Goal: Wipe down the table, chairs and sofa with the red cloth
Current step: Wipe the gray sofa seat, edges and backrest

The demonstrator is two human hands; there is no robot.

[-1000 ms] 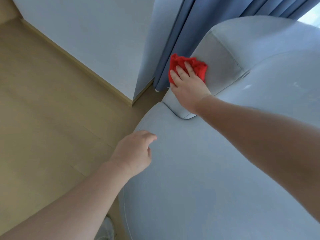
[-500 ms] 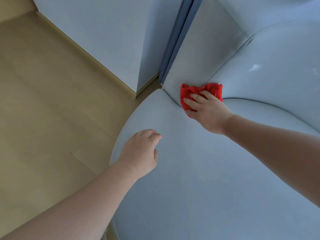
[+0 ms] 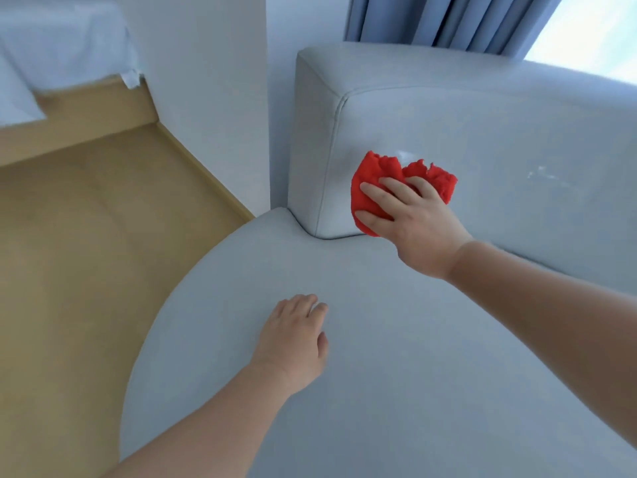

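Scarlet and nubby, the red cloth (image 3: 375,170) sits crumpled in loose folds with ragged-looking edges under our right hand (image 3: 420,222). The fingers of that hand are spread and laid flat over it, pressing it against the front face of the backrest (image 3: 499,139). It sits near the backrest's left end, just above the crease where it meets the seat (image 3: 413,391). Part of the cloth pokes out above and to the right of our fingertips; the rest is hidden beneath the palm.

Our left hand (image 3: 293,339) holds nothing. Its fingers are loosely curled, and it lies low over the seat well apart from the cloth; whether it touches the cushion we cannot tell.

Pale grey covers the whole sofa (image 3: 310,139). The backrest is a boxy slab with rounded corners and a stitched seam along its edge, smooth enough to carry a few glossy patches of light. The seat looks more matte, and its outer edge sweeps in a broad curve.

Beyond that curve lies a tan wooden floor (image 3: 86,253), bordered by a matching skirting board (image 3: 203,167) at the foot of a white wall (image 3: 206,81). That wall's corner stands right beside the sofa's end. Blue pleated curtain (image 3: 431,19) hangs behind the backrest, with a bright window (image 3: 593,29) next to it. At the far left we see a bed (image 3: 51,46) with white linen on a light wood frame.
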